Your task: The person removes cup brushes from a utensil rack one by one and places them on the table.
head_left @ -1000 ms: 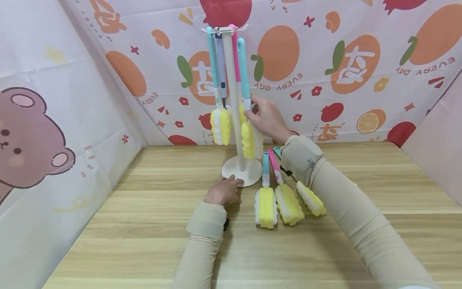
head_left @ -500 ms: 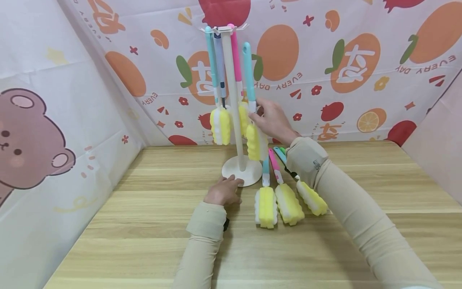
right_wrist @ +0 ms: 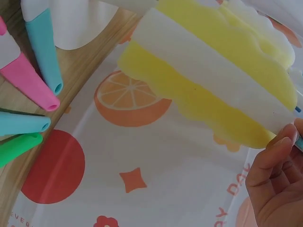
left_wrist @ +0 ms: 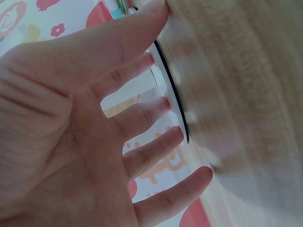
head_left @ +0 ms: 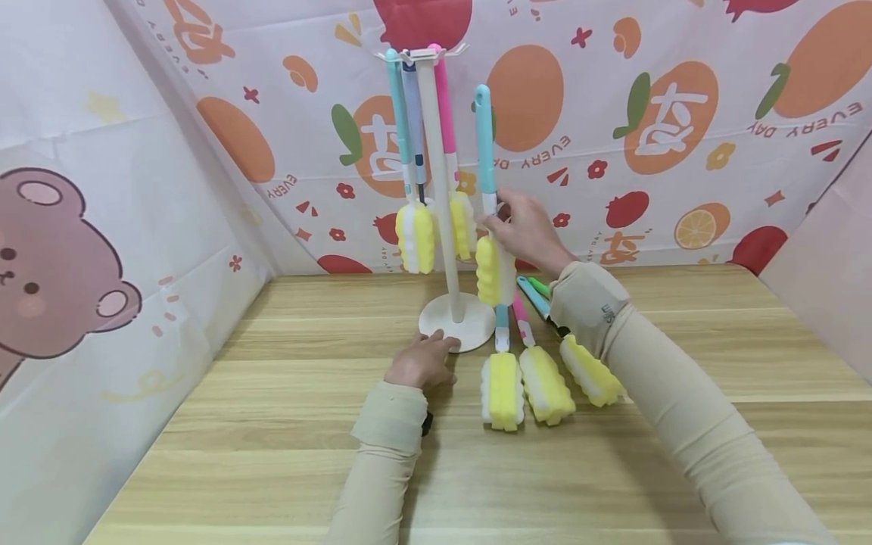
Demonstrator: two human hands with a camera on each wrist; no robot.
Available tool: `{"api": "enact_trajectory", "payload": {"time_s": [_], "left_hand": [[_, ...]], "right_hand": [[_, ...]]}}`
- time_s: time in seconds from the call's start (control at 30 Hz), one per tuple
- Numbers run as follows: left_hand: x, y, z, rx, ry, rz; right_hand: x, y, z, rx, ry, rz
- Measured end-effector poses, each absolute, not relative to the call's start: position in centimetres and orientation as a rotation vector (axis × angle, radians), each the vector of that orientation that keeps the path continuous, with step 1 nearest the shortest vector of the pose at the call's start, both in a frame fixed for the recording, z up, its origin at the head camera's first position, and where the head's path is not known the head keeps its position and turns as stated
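Note:
My right hand [head_left: 530, 229] pinches a teal-handled sponge brush [head_left: 485, 144] just above its yellow and white sponge, holding it upright in the air right of the white stand [head_left: 443, 189]. In the right wrist view the fingers and thumb of the right hand [right_wrist: 277, 175] meet at the end of the sponge [right_wrist: 213, 71]. My left hand [head_left: 421, 360] rests at the front left of the round base [head_left: 470, 327], and in the left wrist view the fingertips of the left hand [left_wrist: 94, 123] touch the base's rim [left_wrist: 170, 90], fingers spread.
On the stand hang a teal brush [head_left: 400, 113], a grey-blue brush [head_left: 414, 113] and a pink brush [head_left: 445, 113]. Several brushes lie on the wooden table [head_left: 286, 424] right of the base, among them one with a yellow sponge [head_left: 504, 390]. A printed cloth [head_left: 770, 174] stands behind.
My right hand has moved right and slightly down with the teal brush, away from the stand's hooks. My left hand has stayed at the base.

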State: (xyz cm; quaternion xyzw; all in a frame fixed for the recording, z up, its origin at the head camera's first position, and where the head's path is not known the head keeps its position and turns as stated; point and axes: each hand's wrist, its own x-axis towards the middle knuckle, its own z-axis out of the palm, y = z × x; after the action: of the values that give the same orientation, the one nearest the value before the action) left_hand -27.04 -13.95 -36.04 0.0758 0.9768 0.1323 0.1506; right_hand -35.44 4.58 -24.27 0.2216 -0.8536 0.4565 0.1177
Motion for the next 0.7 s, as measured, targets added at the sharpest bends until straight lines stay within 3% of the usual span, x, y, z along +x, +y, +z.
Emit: {"api": "enact_trajectory", "payload": {"time_s": [0.7], "left_hand": [[-27.0,-14.0,-35.9,0.213,2.796,0.397]], "right_hand": [[-35.9,6.3,-24.6,0.656,-2.497,1.289]]}}
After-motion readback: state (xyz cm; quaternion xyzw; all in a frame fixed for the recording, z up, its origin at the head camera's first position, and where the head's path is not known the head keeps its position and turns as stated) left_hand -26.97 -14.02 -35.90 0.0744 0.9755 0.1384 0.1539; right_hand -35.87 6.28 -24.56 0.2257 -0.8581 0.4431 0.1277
